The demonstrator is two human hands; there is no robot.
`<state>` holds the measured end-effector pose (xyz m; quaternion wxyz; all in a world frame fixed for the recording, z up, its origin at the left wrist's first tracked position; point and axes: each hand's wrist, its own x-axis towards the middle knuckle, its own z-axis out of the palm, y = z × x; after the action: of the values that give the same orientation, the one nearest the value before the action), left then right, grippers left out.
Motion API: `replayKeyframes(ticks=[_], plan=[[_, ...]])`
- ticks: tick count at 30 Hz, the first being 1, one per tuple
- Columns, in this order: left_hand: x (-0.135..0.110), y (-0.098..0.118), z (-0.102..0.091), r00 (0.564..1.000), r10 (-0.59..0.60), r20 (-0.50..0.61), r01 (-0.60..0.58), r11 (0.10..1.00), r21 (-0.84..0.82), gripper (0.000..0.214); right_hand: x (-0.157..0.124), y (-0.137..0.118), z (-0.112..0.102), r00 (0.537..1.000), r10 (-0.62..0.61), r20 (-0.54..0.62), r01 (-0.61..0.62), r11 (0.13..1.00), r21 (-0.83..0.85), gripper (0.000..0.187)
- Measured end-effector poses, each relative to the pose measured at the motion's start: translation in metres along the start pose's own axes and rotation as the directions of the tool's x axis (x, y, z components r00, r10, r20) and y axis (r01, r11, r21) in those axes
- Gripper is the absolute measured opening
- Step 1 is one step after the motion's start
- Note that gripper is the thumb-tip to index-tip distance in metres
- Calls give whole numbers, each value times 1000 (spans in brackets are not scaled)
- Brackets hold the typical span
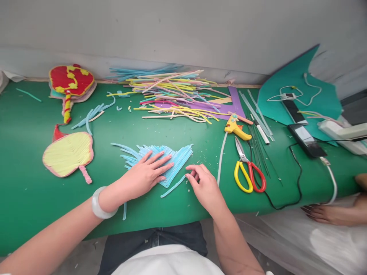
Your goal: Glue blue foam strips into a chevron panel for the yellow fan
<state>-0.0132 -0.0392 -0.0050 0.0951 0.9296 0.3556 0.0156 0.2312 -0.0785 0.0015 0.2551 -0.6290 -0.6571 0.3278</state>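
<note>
My left hand (pixel 149 172) lies flat, fingers spread, on a fan-shaped sheet of light-blue pipe cleaners (pixel 179 158) set side by side on the green table. Loose ends stick out at its left edge. To the right of the sheet, my right hand (pixel 202 185) pinches the upper end of a single blue pipe cleaner (pixel 172 187), which slants down to the left, apart from the sheet's lower edge. A short blue piece (pixel 124 211) sits under my left forearm, near the table's front edge.
Scissors (pixel 243 168) and a yellow glue gun (pixel 236 128) lie to the right, beside thin green wires (pixel 259 152). Behind is a pile of coloured pipe cleaners (pixel 174 89). Finished fan shapes (pixel 69 154) lie left. A phone (pixel 306 139) and another person's hand (pixel 329 214) are far right.
</note>
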Motion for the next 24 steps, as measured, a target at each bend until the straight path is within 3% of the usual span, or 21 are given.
replayKeyframes(ticks=[3, 5, 8, 10, 14, 17, 20, 24], plan=[[-2, -1, 2, 1000, -16, -26, 17, 999, 29, 48, 8, 12, -21, 969, -5, -247, -19, 996, -93, 22], [-3, -1, 2, 999, -23, -35, 25, 999, 42, 48, 12, 30, -45, 894, -39, -447, -80, 967, -244, 23], [-5, -2, 3, 997, -42, -58, 45, 998, 53, 48, 14, 62, -80, 802, -21, -596, -229, 913, -339, 23], [-5, -3, 4, 994, -71, -82, 76, 995, 61, 48, 17, 81, -97, 785, 13, -619, -284, 896, -342, 26], [-6, -9, 5, 981, -151, -117, 162, 983, 82, 48, 49, 103, -122, 805, -22, -593, -294, 853, -431, 30], [-7, -13, 8, 971, -174, -162, 188, 979, 74, 48, 89, 109, -137, 845, -43, -533, -264, 833, -487, 42], [-8, -16, 13, 964, -163, -210, 181, 981, 67, 49, 123, 110, -148, 887, 26, -461, -274, 832, -482, 52], [-8, -20, 20, 957, -139, -256, 160, 985, 63, 50, 146, 111, -148, 926, 36, -376, -258, 788, -559, 55]])
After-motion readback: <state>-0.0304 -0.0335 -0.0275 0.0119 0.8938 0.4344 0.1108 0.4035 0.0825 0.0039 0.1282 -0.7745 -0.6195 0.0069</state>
